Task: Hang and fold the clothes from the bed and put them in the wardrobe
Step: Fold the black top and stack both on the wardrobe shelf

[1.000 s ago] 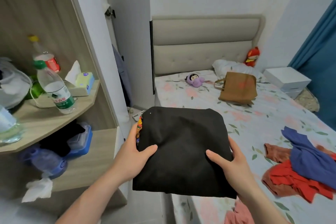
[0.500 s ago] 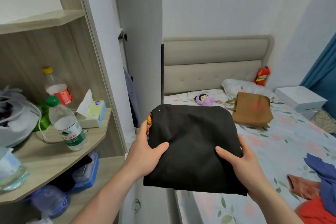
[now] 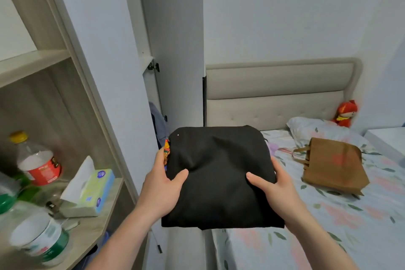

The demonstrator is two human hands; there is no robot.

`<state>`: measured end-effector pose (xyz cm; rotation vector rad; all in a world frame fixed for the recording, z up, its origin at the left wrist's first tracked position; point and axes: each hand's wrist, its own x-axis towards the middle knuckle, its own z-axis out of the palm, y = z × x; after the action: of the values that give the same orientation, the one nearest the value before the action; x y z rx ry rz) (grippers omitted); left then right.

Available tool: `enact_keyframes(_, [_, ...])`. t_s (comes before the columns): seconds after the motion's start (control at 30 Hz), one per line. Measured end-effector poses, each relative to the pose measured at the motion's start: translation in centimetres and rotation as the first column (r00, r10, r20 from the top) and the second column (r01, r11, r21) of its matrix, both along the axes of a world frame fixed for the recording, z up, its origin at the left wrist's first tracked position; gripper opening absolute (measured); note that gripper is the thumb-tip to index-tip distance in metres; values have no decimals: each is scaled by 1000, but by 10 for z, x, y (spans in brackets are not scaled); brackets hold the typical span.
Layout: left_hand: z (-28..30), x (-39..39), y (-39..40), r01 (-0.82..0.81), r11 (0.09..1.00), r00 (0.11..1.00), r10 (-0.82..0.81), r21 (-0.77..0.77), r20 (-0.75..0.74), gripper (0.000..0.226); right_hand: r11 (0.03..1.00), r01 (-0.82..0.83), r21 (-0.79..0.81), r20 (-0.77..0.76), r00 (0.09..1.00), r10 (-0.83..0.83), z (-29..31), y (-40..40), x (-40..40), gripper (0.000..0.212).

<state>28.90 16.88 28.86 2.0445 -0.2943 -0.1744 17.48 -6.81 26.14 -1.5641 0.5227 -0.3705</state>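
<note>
The folded black cloth bundle [image 3: 221, 175] is held flat in the air, between the wardrobe and the bed. The left hand [image 3: 163, 184] grips its left side and the right hand [image 3: 275, 186] grips its right side, thumbs on top, fingers curled under. The open white wardrobe door [image 3: 175, 50] stands just beyond it, to the far left. The flowery bed [image 3: 328, 215] lies to the right.

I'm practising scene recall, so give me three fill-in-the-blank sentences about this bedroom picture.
1. Both hands, the left hand and the right hand, hold a folded ____ garment.
2. The brown paper bag lies on the ____.
3. The red plush doll sits against the padded ____.

Missing words: black; bed; headboard
</note>
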Motion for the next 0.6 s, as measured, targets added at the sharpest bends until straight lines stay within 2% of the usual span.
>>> enact_keyframes(0.1, [3,31,-11,-79,997,996,78,26,50,66,1000,-29,-7,9,1000,29,7,-7,37,52])
enact_keyframes(0.27, [7,86,-32,-139,990,985,136,19,103,61,1000,-2,-6,8,1000,2,15,-18,97,49])
enact_keyframes(0.5, [9,165,-48,-172,983,975,179,-62,133,40,996,52,-79,-5,999,-53,26,-30,173,52])
enact_keyframes(0.6, [11,196,-55,-182,978,970,196,-105,143,46,991,79,-107,25,997,-77,29,-32,203,58])
